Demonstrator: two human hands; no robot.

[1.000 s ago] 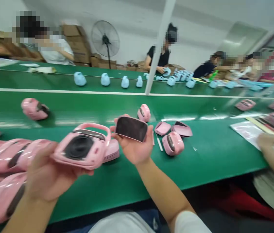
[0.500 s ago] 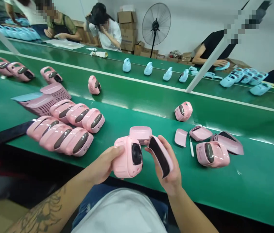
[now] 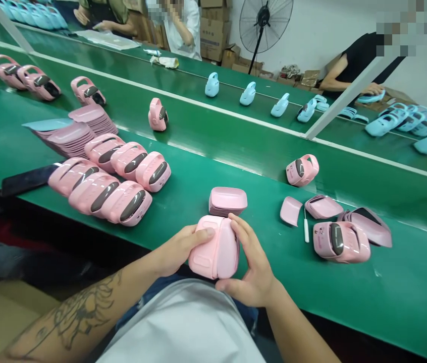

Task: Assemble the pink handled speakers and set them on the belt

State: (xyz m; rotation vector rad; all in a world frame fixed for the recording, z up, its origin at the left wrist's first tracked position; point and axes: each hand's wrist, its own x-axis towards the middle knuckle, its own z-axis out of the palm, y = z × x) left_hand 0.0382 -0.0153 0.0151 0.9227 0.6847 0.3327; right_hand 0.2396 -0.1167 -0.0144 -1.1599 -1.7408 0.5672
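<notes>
While the left hand is clamped around a pink case, its thumb resting on the case's upper side, the right hand curves about a pink cover that sits against the case's right face. The right fingertips touch near the top of the cover and the thumb is spread apart from them by its lower edge; whether they pinch it firmly, I cannot tell. The case is at the near edge of the green table, in front of the white shirt, with a stack of pink covers just beyond it. To the right, a white-handled tool lies between a loose cover and a finished-looking case. To the left, two rows of cases stand near more stacked covers, with a blue cover beside them
</notes>
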